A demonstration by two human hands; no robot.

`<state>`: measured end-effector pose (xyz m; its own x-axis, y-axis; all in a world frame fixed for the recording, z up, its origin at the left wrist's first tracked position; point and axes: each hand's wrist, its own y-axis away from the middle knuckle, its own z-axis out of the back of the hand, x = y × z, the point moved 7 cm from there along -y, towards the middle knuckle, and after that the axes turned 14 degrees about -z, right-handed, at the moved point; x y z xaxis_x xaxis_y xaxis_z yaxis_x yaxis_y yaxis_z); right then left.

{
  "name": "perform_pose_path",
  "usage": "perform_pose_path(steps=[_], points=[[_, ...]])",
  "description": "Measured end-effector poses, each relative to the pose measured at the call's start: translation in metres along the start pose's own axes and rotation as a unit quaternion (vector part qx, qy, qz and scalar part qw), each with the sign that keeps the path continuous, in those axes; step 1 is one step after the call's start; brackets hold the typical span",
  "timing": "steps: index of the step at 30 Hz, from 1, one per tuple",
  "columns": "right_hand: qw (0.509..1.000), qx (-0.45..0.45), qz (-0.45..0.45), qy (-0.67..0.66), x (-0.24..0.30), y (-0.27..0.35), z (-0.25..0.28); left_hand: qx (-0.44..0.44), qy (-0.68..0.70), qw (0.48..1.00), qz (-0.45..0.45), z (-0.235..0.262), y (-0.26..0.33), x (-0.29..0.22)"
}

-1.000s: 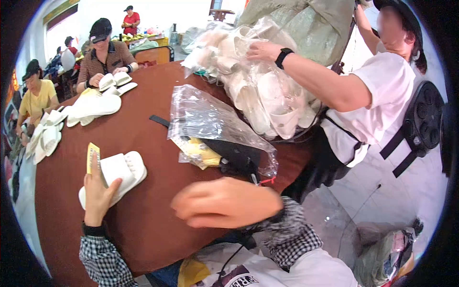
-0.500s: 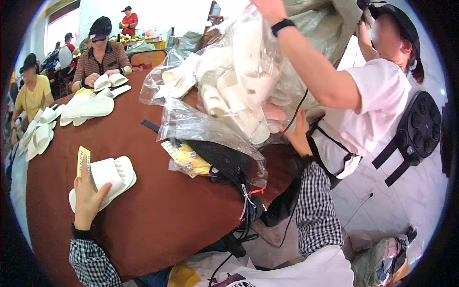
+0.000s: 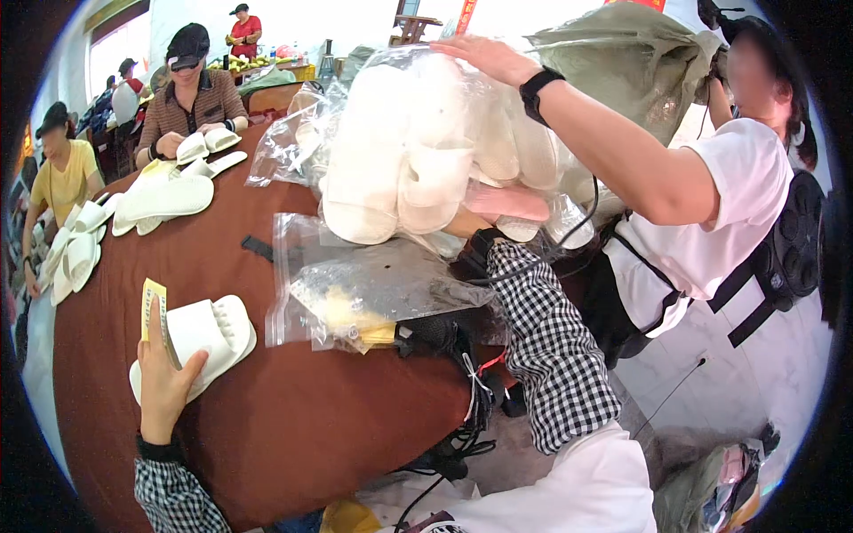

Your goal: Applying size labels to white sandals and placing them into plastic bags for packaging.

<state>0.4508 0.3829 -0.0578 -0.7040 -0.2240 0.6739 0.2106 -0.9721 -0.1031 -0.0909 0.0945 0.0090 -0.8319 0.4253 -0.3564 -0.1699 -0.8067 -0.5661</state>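
My left hand point(image 3: 167, 380) is closed around a yellow printed strip point(image 3: 154, 309), index finger straight along it. Its thumb rests against a pair of white slippers point(image 3: 218, 330) lying stacked on the brown tabletop. Across the table, my right hand point(image 3: 468, 226) reaches in at the lower edge of a big clear plastic bag full of white slippers point(image 3: 364, 169). Its fingers are hidden among the slippers, beside a pink slipper point(image 3: 508, 202). A co-worker's hand point(image 3: 489, 60) lies on top of that bag.
A clear bag with yellow strips point(image 3: 355, 315) lies before me on the brown table point(image 3: 293, 400), beside black straps and cables point(image 3: 466, 400). More slippers point(image 3: 164, 197) lie at the far left, where other people sit. The co-worker point(image 3: 702, 204) stands at my right by a large greenish sack point(image 3: 613, 71).
My right hand has moved left and forward into the slippers. The bag of slippers has come down onto the table, and the co-worker's hand has lowered. My left hand stays about the same.
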Motion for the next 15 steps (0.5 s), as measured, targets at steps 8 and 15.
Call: perform_pose_path(steps=[8,15], points=[[0.998,-0.033,-0.039,0.048,0.047,0.096,0.083,-0.031,0.042,0.999,-0.006,0.005,0.007,0.007],[0.778,-0.598,-0.026,0.192,-0.003,0.216,0.192,-0.036,-0.006,0.999,-0.017,0.004,0.01,0.016]])
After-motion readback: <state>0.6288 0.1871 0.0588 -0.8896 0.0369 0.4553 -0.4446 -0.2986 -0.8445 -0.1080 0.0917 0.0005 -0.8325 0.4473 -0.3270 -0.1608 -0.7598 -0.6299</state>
